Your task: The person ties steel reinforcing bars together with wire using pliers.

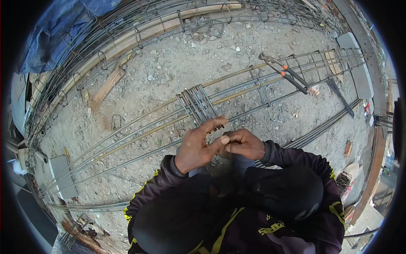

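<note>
My left hand (198, 146) is open, its fingers stretched over the near end of a bundle of steel stirrups (196, 103). Its thumb reaches across to the fingertips of my right hand (246, 144), which are pinched together just beside it. What the right fingers hold, if anything, is too small to make out. The stirrups stand packed side by side around long reinforcing bars (158, 120) that run from lower left to upper right. Farther along those bars, single stirrups (260, 86) are spaced out.
Cutters with black and orange handles (289, 75) lie across the bars at upper right, near a dark metal bar (340, 99). More rebar cages (139, 38) and a blue tarp (55, 38) fill the upper left. A wood piece (108, 89) lies on the gravelly ground.
</note>
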Demonstrator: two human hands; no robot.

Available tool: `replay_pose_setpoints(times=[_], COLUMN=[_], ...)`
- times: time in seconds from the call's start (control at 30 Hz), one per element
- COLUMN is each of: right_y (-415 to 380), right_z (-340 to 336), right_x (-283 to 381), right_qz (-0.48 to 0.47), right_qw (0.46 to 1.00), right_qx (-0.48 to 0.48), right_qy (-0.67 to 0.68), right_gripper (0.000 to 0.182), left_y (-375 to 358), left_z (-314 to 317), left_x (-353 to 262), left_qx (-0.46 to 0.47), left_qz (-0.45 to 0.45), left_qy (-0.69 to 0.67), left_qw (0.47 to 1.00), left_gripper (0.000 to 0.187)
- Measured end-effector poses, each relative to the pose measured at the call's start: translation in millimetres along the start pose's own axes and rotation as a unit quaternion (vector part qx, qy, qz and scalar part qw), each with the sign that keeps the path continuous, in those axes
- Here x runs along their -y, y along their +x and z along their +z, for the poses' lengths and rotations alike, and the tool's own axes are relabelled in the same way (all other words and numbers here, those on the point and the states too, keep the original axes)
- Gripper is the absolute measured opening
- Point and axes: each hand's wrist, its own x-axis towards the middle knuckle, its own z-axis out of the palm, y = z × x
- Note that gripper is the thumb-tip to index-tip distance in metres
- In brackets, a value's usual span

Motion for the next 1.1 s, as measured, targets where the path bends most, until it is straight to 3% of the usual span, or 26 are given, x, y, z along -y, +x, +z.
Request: replay_pose_setpoints(times=[0.03,0.1,0.17,0.2,0.27,0.3,0.4,0.57,0.63,0.67,0.7,0.77,0.87,0.9,1.0,1.1], right_y=[-5.2,-13.5,-11.4,-8.4,1.0,2.6,18.9,37.8,45.5,45.1,46.8,57.6,76.2,82.4,101.8,97.6], right_z=[-2.1,1.0,4.3,4.3,6.6,7.6,-0.6,6.1,3.2,2.4,3.5,20.2,47.9,53.3,69.5,63.7], right_x=[-15.5,-38.8,-57.7,-63.4,-67.2,-69.9,-84.3,-76.8,-82.8,-84.4,-81.1,-72.3,-60.2,-67.0,-77.1,-92.4], right_qz=[-0.023,-0.048,0.007,0.034,0.038,0.044,0.026,0.031,0.025,0.016,0.027,0.045,0.022,0.000,-0.025,-0.014], right_qw=[0.997,0.977,0.983,0.980,0.968,0.960,0.959,0.942,0.946,0.950,0.950,0.950,0.946,0.942,0.933,0.924], right_qx=[-0.012,-0.078,-0.149,-0.183,-0.228,-0.250,-0.209,-0.220,-0.191,-0.183,-0.173,-0.171,-0.208,-0.216,-0.214,-0.206], right_qy=[0.075,0.192,0.109,0.064,0.102,0.121,0.189,0.252,0.260,0.251,0.259,0.258,0.249,0.258,0.288,0.323], right_gripper=[0.021,0.020,0.031,0.037,0.052,0.059,0.075,0.043,0.044,0.049,0.050,0.048,0.044,0.043,0.040,0.045], left_y=[10.4,37.9,65.8,77.5,96.3,107.2,131.2,146.4,145.5,141.1,142.9,135.6,114.3,105.0,60.1,59.0], left_z=[-11.7,-42.0,-66.8,-74.6,-86.4,-91.9,-89.9,-79.0,-80.8,-79.5,-81.6,-85.4,-115.0,-133.0,-150.2,-152.4], left_x=[-3.5,7.3,25.8,40.0,68.3,70.2,82.4,74.4,77.1,81.4,78.3,77.2,82.3,75.7,88.2,87.3], left_qx=[-0.043,-0.113,-0.095,-0.045,0.056,0.153,0.245,0.273,0.285,0.248,0.283,0.265,0.277,0.312,0.186,0.235], left_qz=[0.057,0.022,-0.059,-0.082,-0.130,-0.175,-0.158,-0.192,-0.198,-0.170,-0.202,-0.181,-0.206,-0.240,-0.206,-0.208], left_qy=[0.162,0.178,0.244,0.253,0.266,0.252,0.232,0.238,0.244,0.254,0.214,0.239,0.217,0.248,0.203,0.221], left_qw=[0.984,0.977,0.963,0.963,0.954,0.939,0.928,0.912,0.905,0.919,0.913,0.916,0.913,0.885,0.939,0.924], left_gripper=[0.053,0.072,0.089,0.095,0.108,0.111,0.112,0.119,0.115,0.108,0.101,0.097,0.097,0.096,0.096,0.098])
